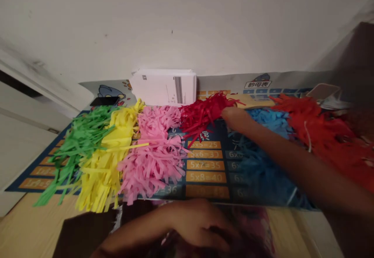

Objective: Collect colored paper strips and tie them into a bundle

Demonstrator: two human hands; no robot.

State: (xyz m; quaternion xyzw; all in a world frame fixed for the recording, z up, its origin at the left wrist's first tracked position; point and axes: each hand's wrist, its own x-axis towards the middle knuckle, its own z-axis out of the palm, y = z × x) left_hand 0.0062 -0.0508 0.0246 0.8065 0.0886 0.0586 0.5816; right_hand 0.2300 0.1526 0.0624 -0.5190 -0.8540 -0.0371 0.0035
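Observation:
My right hand (235, 118) reaches in from the right and is closed on one end of a crimson fringed paper tassel (201, 113), whose strips spread to the left on the printed mat. At the bottom centre my left hand (201, 223) is bent downward over a dark area with some pink and purple in it. Its fingertips are dim and blurred, so what they touch is hidden. Left of the crimson tassel lie pink (154, 164), yellow (105, 164) and green (82, 141) fringed paper tassels. Blue fringe (263, 164) lies partly under my right forearm.
The dark blue mat (207, 195) shows multiplication sums. Against the wall stands a white box (166, 88) with a barcode. A black phone-like object (104, 101) is at the back left. Orange-red fringe (327, 133) and a pale tag (323, 91) are at the right.

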